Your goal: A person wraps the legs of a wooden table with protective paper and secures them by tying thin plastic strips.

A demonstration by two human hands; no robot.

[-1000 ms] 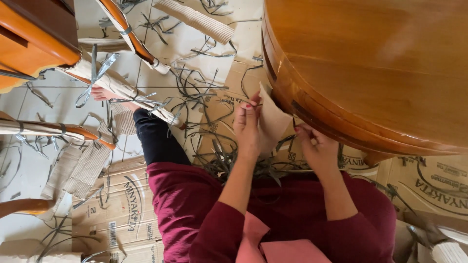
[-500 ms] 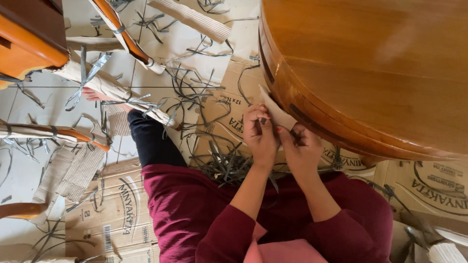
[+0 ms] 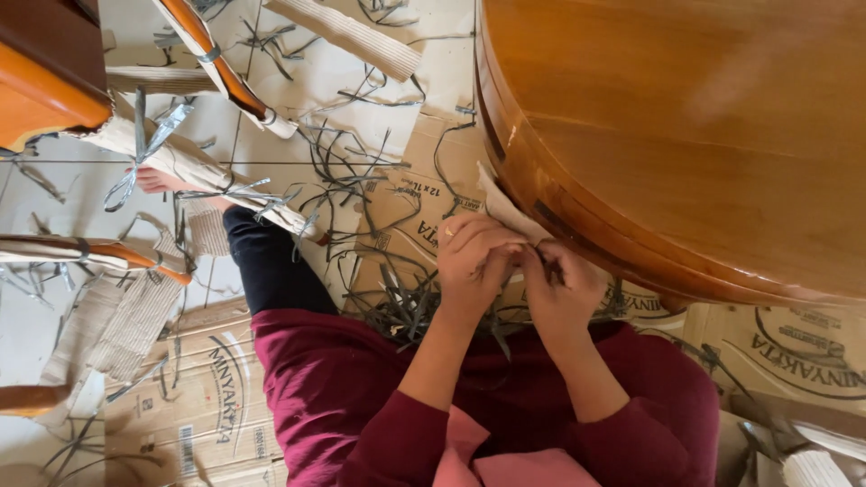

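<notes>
Paper strip (image 3: 498,206) at rim of round wooden tabletop (image 3: 686,144): left hand (image 3: 476,255) and right hand (image 3: 561,287), apart 1 second ago, now together, both pinching it.

Round wooden tabletop (image 3: 686,117): glossy honey-brown with a darker rim. Paper wrapping (image 3: 502,209) at its edge: off-white. Sleeves (image 3: 397,433): maroon. Trouser leg (image 3: 266,266): black. Flattened cardboard (image 3: 194,397): tan, black-printed. Cut straps (image 3: 406,311): grey. Floor tiles (image 3: 271,135): pale cream.
</notes>
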